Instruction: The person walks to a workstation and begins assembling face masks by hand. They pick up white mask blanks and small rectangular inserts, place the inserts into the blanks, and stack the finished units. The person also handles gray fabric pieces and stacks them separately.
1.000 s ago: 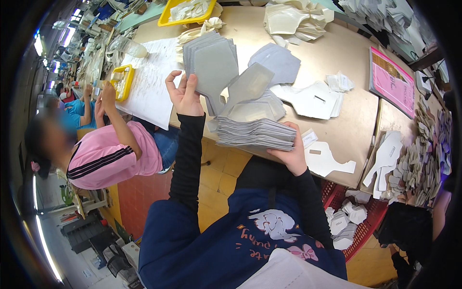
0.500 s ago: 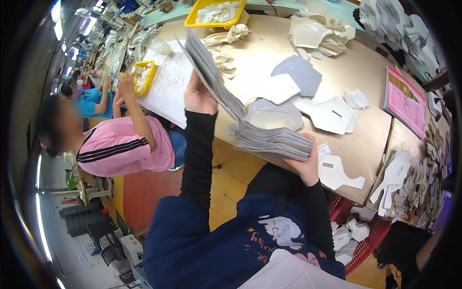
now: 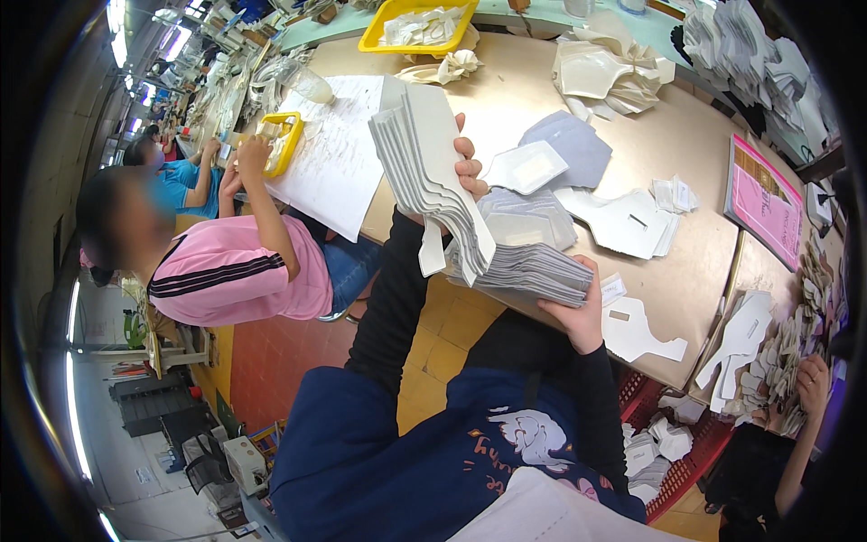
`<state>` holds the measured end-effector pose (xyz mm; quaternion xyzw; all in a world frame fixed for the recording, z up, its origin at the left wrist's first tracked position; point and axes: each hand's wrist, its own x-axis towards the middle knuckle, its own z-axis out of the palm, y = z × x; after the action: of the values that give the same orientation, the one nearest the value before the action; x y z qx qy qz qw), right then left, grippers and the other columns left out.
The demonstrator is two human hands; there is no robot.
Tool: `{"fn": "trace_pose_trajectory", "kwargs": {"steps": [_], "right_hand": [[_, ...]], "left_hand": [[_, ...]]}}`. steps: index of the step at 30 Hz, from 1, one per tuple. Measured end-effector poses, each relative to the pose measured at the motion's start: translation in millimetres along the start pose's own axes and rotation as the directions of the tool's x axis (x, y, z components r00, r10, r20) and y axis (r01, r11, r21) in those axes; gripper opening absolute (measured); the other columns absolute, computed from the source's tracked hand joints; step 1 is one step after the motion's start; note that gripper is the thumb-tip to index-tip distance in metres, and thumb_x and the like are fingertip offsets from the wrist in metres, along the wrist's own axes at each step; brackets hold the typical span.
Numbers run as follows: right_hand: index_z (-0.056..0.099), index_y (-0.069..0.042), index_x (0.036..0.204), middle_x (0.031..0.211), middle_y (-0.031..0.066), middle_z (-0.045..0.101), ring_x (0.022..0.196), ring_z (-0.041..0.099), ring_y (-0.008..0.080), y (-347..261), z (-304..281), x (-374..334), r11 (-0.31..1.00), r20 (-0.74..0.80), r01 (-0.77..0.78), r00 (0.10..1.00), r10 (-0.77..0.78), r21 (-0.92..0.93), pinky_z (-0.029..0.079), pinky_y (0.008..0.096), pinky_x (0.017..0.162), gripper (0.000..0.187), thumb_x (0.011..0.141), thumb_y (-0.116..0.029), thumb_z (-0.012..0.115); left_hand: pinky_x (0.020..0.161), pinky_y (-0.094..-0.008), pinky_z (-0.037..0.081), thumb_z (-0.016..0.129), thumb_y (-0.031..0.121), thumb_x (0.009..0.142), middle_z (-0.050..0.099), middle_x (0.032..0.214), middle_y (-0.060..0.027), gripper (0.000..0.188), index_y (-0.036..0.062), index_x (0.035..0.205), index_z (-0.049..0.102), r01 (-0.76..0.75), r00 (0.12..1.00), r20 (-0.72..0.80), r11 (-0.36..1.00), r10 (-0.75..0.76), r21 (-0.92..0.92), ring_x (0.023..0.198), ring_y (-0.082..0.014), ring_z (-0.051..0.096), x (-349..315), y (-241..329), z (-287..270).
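My left hand (image 3: 468,164) is closed round a thick stack of white-and-grey cut pieces (image 3: 423,149). Its fingers wrap over the right edge, and the layers fan out in steps toward the lower end. My right hand (image 3: 580,309) grips the right end of a second stack of grey cut pieces (image 3: 533,273), tilted at the table's near edge. Just beyond lie translucent pale pieces (image 3: 526,219), a white piece with a pale patch (image 3: 528,168) and grey-blue sheets (image 3: 578,144). Beside my right hand sits a white cut-out with a slot (image 3: 637,330).
Slotted white pieces (image 3: 623,217) and a pink booklet (image 3: 763,200) lie rightward on the table (image 3: 695,280). A yellow tray (image 3: 368,41) of scraps stands at the far side. A person in pink (image 3: 235,275) sits at left. A red crate (image 3: 691,465) is below right.
My left hand has turned its stack, so a broad white face and stepped edges now show, and its lower end has swung down. My right hand keeps its grip on the other stack.
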<state>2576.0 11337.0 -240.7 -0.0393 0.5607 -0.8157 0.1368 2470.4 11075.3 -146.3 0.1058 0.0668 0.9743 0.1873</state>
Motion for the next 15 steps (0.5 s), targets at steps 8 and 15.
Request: {"fn": "trace_pose_trajectory", "kwargs": {"steps": [8, 15], "right_hand": [[0.043, -0.005, 0.128, 0.117, 0.0052, 0.057, 0.11, 0.057, 0.0142, 1, -1, 0, 1.0, 0.0, -0.009, 1.0, 0.009, -0.008, 0.048, 0.0287, 0.094, 0.071, 0.069, 0.008, 0.079], [0.048, -0.006, 0.125, 0.118, 0.0055, 0.059, 0.111, 0.058, 0.0157, 7, -4, -1, 0.999, 0.016, 0.043, 0.999, -0.043, -0.019, 0.048, 0.0302, 0.095, 0.069, 0.066, 0.007, 0.082]], "left_hand": [[0.085, -0.0328, 0.048, 0.063, 0.045, 0.094, 0.061, 0.118, -0.0086, 0.071, 0.0118, 0.15, 0.037, 0.049, 0.998, -0.027, 0.997, -0.051, -0.063, 0.094, -0.0195, 0.057, -2, -7, 6], [0.083, -0.0324, 0.05, 0.059, 0.027, 0.097, 0.059, 0.116, -0.0068, 0.058, 0.0107, 0.149, 0.038, -0.018, 0.974, -0.217, 0.977, 0.065, 0.212, 0.091, -0.0186, 0.057, -13, 12, 0]]}}
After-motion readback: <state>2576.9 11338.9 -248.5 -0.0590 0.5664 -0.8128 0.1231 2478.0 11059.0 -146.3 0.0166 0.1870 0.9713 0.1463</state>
